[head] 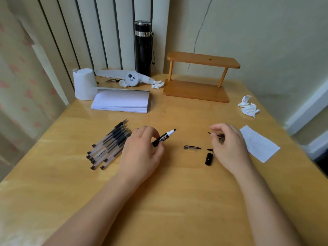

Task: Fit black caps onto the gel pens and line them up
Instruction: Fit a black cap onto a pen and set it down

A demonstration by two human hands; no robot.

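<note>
The left hand (142, 150) grips a fat black marker (164, 137) with a white neck. A heap of clear gel pens (108, 146) lies just left of it, partly hidden. The right hand (229, 144) pinches small black caps (219, 135), mostly hidden under its curled fingers. Another slim cap (192, 147) lies between both hands.

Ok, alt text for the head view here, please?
A person's left hand grips an uncapped black marker over a wooden table, while the right hand pinches small black caps. A bunch of gel pens lies at left; a pen cap and a thick black cap lie between the hands.
</note>
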